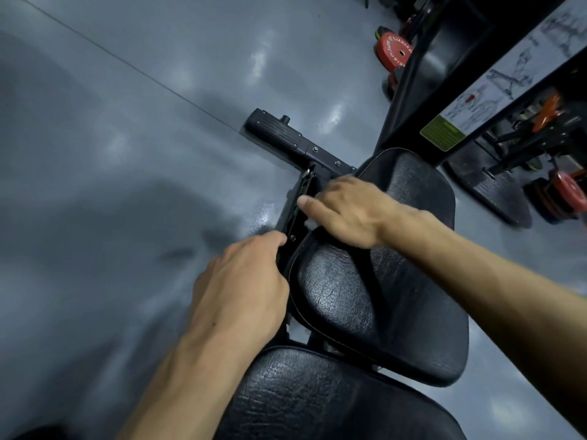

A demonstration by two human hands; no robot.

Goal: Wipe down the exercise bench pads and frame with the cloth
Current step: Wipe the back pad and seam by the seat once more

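The black exercise bench fills the lower middle: its seat pad (390, 281) is tipped up on its edge, and the back pad (317, 398) lies nearest me. My left hand (244, 287) grips the left edge of the seat pad and the frame under it. My right hand (346, 211) holds a small white cloth (309, 223), mostly hidden beneath the palm, against the black metal frame (300, 201) below the seat's front. The thumb sticks out to the left. The frame's foot bar (282, 134) reaches out across the grey floor.
Grey glossy floor (127, 154) spreads to the left and ahead. At the right stands a black machine upright with an exercise chart (495, 87). Red weight plates (394, 50) lie at the top, and more plates (568, 192) at the far right.
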